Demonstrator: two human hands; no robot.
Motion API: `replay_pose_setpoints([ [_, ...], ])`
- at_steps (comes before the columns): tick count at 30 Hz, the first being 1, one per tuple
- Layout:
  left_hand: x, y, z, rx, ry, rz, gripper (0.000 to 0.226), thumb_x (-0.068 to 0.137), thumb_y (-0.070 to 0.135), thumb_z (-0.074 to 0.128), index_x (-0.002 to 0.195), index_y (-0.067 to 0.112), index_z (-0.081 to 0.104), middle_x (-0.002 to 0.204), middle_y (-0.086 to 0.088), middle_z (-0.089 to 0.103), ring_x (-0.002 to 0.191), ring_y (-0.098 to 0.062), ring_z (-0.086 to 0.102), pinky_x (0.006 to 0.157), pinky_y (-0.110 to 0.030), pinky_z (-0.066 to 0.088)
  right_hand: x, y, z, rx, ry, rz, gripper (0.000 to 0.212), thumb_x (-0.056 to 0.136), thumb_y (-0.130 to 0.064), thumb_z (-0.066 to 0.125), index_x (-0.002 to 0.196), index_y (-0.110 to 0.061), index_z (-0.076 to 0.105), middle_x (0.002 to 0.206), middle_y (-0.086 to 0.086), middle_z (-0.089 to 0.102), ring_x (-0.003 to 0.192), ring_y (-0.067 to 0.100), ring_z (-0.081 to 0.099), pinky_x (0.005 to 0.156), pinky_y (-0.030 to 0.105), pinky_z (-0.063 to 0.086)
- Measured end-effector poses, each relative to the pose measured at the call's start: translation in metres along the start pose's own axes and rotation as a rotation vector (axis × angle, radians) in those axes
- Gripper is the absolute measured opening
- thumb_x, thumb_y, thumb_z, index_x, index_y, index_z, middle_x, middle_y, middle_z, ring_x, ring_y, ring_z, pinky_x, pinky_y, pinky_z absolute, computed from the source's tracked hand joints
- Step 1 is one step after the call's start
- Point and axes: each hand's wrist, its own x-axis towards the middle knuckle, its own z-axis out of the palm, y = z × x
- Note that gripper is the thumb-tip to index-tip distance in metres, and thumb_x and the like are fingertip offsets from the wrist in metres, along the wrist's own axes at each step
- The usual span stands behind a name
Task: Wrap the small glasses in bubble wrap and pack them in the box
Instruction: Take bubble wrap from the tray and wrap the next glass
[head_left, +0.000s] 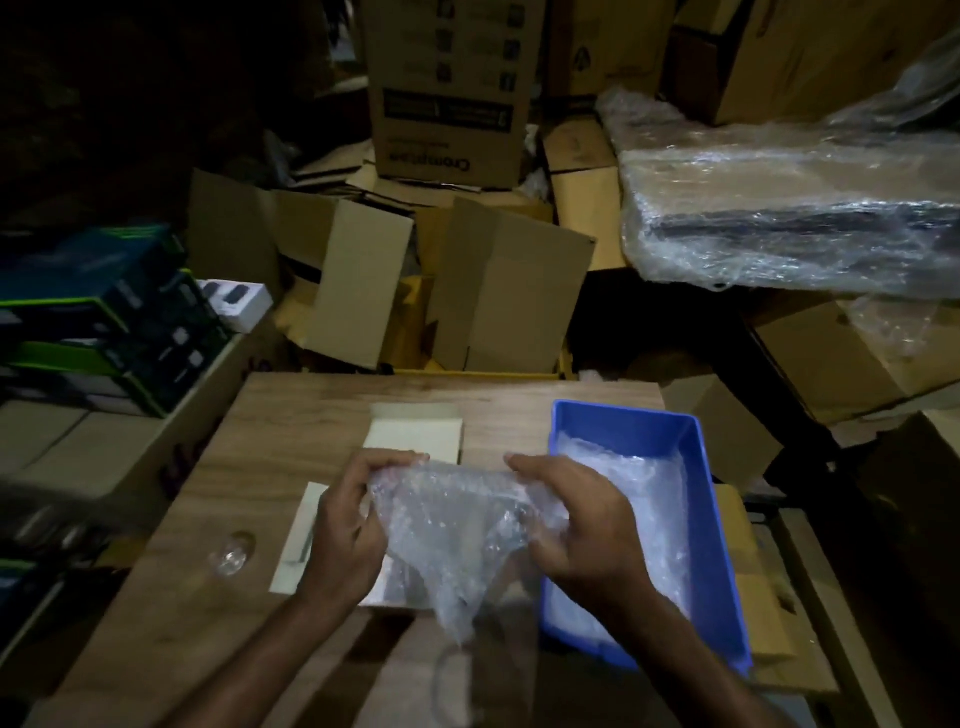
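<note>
- Wood-grain table (291, 415), pale brown, dimly lit; it bears every item of the work.
- Bubble wrap sheet (457, 525), clear, held above the table's middle. Left hand (345, 525) grips its left edge with curled fingers; right hand (576, 525) grips its right edge likewise. The two hands are set apart with the sheet gathered between them, its lower corner hanging to a point. Whether a glass lies inside the sheet cannot be told.
- Small glass (231, 553), clear, on the table to the left of the hands, apart from them and unwrapped.
- White box (415, 439), open, under and beyond the hands; one flap lies toward the far side, another (301, 540) out to the left beside the glass.
- Blue plastic bin (711, 519), on the table's right, just beside the right hand; more bubble wrap (644, 499) lies inside it.
- Cardboard cartons (467, 291), brown, many open or tipped, heaped past the table's far edge; a tall printed one (447, 93) stands behind them.
- Dark retail boxes (104, 312) with green trim, stacked at left.
- Flat parcel (789, 208) in clear film, upper right, resting on further cartons.
</note>
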Motion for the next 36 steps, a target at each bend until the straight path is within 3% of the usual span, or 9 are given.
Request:
replay_pose_setpoints([
  [4, 0.002, -0.009, -0.024, -0.224, 0.117, -0.287, 0.014, 0.102, 0.011, 0.049, 0.100, 0.011, 0.063, 0.091, -0.002, 0.068, 0.085, -0.019, 0.063, 0.070, -0.026, 0.054, 0.035, -0.036, 0.027, 0.645, 0.098, 0.533, 0.033, 0.078, -0.002, 0.075, 0.110, -0.013, 0.072, 0.081, -0.011, 0.074, 0.068, 0.003, 0.069, 0.060, 0.018, 0.052],
  [7, 0.009, -0.011, -0.036, -0.294, 0.223, -0.506, 0.025, 0.106, 0.012, 0.046, 0.104, -0.003, 0.066, 0.090, -0.016, 0.067, 0.080, -0.028, 0.062, 0.064, -0.030, 0.053, 0.051, -0.040, 0.054, 1.042, -0.097, 0.884, 0.029, 0.086, -0.015, 0.075, 0.113, -0.008, 0.069, 0.105, 0.009, 0.075, 0.086, 0.015, 0.074, 0.067, 0.024, 0.056],
  [11, 0.016, -0.023, -0.059, -0.396, 0.250, -0.856, 0.039, 0.104, 0.033, 0.052, 0.110, -0.001, 0.070, 0.097, -0.018, 0.073, 0.086, -0.034, 0.068, 0.080, -0.041, 0.053, 0.026, -0.036, 0.091, 1.137, -0.531, 1.104, 0.037, 0.089, -0.034, 0.075, 0.118, -0.013, 0.071, 0.118, 0.012, 0.074, 0.100, 0.025, 0.071, 0.089, 0.037, 0.057],
  [15, 0.017, -0.047, -0.084, -0.303, 0.240, -1.042, 0.045, 0.102, 0.044, 0.054, 0.105, 0.003, 0.074, 0.093, -0.016, 0.077, 0.081, -0.031, 0.072, 0.071, -0.034, 0.055, 0.013, -0.029, 0.125, 1.086, -0.326, 1.226, 0.060, 0.067, -0.039, 0.094, 0.113, -0.009, 0.070, 0.109, 0.010, 0.076, 0.093, 0.025, 0.072, 0.085, 0.036, 0.058],
  [20, 0.008, -0.068, -0.101, -0.053, 0.152, -0.962, 0.046, 0.097, 0.040, 0.065, 0.120, 0.000, 0.063, 0.084, -0.011, 0.070, 0.069, -0.023, 0.063, 0.063, -0.030, 0.048, 0.014, -0.038, 0.137, 0.787, -0.063, 1.115, 0.021, 0.087, -0.025, 0.079, 0.098, -0.011, 0.067, 0.096, 0.016, 0.074, 0.071, 0.019, 0.071, 0.067, 0.031, 0.054],
  [23, 0.003, -0.064, -0.112, -0.047, 0.118, -0.772, 0.051, 0.095, 0.023, 0.069, 0.138, 0.026, 0.042, 0.096, -0.008, 0.073, 0.078, -0.024, 0.069, 0.069, -0.037, 0.056, 0.012, -0.045, 0.133, 0.622, -0.035, 0.966, 0.040, 0.094, -0.013, 0.071, 0.126, -0.020, 0.047, 0.111, 0.003, 0.070, 0.078, 0.003, 0.073, 0.065, 0.022, 0.057],
  [27, 0.003, -0.053, -0.133, -0.144, -0.128, -0.654, 0.047, 0.092, 0.007, 0.070, 0.133, 0.027, 0.059, 0.122, -0.005, 0.071, 0.096, -0.007, 0.071, 0.075, -0.020, 0.058, 0.005, -0.042, 0.122, 0.485, -0.197, 0.682, 0.071, 0.094, 0.008, 0.055, 0.146, -0.038, 0.040, 0.122, -0.039, 0.057, 0.108, -0.012, 0.061, 0.084, 0.013, 0.054],
  [32, 0.006, -0.046, -0.148, -0.029, -0.259, -0.663, 0.074, 0.070, -0.007, 0.085, 0.135, 0.019, 0.062, 0.100, -0.003, 0.076, 0.088, -0.011, 0.074, 0.079, -0.025, 0.061, 0.013, -0.036, 0.122, 0.465, -0.189, 0.742, 0.053, 0.083, 0.008, 0.072, 0.125, -0.025, 0.071, 0.112, -0.003, 0.073, 0.085, 0.002, 0.068, 0.076, 0.022, 0.058],
  [36, 0.014, -0.048, -0.149, 0.270, -0.277, -0.579, 0.054, 0.074, 0.009, 0.088, 0.122, 0.026, 0.071, 0.093, -0.009, 0.077, 0.083, -0.026, 0.074, 0.073, -0.040, 0.064, 0.017, -0.030, 0.122, 0.392, -0.192, 0.749, 0.045, 0.072, -0.005, 0.090, 0.112, -0.020, 0.077, 0.108, -0.001, 0.077, 0.084, 0.002, 0.071, 0.073, 0.021, 0.059],
])
